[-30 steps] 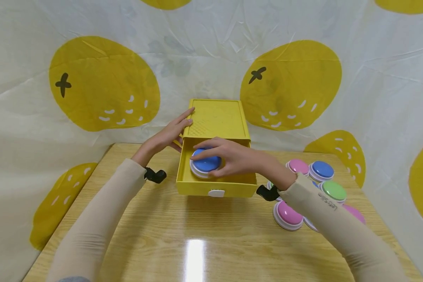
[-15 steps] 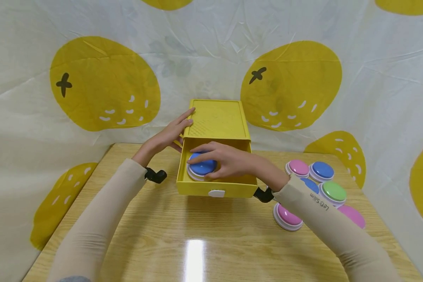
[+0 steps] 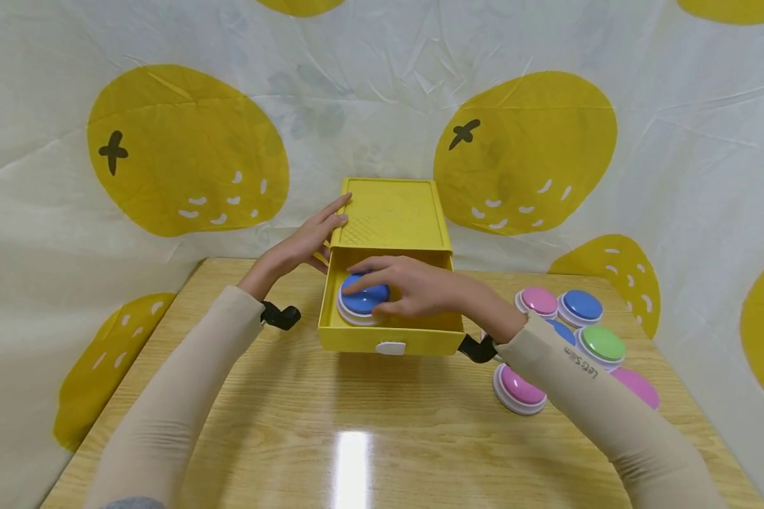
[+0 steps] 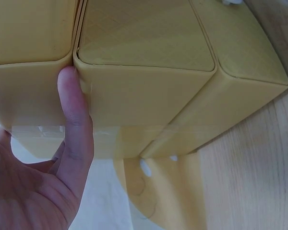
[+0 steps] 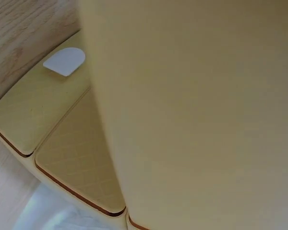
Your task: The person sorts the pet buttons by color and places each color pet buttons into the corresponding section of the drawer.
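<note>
Glossy light-brown wood-grain table (image 3: 280,438)
White cloth (image 3: 369,85) printed with yellow fruit behind and beside it; white glare (image 3: 352,470) on top.

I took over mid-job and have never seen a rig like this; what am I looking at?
No machine here: a person works bare-handed, so each grip is a hand. The wide picture is from the head, the close ones from each wrist. On the table stands a yellow cabinet, its top drawer open. The left grip rests against its side. In the drawer, the right grip is curled over a blue button. More buttons, pink, blue and green, lie to the right, partly behind the sleeve.
</note>
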Available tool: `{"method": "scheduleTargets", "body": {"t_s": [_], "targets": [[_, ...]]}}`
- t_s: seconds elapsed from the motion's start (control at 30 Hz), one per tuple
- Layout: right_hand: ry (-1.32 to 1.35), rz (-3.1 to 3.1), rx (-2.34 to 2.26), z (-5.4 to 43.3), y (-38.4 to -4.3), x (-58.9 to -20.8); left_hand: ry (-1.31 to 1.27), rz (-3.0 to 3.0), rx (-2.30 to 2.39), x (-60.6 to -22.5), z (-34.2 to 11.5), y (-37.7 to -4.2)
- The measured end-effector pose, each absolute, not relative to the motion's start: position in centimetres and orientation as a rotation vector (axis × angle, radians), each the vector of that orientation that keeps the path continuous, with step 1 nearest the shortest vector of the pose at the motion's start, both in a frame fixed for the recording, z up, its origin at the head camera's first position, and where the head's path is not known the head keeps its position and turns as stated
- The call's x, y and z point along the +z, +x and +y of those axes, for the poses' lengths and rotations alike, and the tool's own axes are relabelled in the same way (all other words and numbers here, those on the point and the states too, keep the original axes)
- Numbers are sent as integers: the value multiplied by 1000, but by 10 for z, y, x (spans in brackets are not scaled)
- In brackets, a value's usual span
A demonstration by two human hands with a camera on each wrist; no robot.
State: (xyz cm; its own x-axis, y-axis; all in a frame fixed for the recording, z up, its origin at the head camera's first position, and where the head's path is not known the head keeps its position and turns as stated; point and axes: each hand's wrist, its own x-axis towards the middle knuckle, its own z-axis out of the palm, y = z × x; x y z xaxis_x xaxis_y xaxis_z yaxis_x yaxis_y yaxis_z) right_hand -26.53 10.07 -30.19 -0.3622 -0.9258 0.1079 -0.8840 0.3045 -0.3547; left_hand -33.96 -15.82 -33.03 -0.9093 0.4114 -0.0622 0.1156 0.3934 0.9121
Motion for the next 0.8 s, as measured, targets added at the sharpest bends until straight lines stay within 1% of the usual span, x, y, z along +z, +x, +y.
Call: {"method": "scheduleTargets", "body": {"t_s": [0.2,0.4,0.6,0.8], "targets": [[-1757,2462,-589,107,-265,-302,452,2378,1520,-328,-157,-338],[-1792,2515,-764,128,-260,-294,449,2377,1508,-328,-157,-340],[-1747,2652,-871,166,-256,-283,433,2375,1511,-327,-156,-339],[-1589,2837,-930,214,-257,-284,439,2379,1505,-327,-156,-339]]}}
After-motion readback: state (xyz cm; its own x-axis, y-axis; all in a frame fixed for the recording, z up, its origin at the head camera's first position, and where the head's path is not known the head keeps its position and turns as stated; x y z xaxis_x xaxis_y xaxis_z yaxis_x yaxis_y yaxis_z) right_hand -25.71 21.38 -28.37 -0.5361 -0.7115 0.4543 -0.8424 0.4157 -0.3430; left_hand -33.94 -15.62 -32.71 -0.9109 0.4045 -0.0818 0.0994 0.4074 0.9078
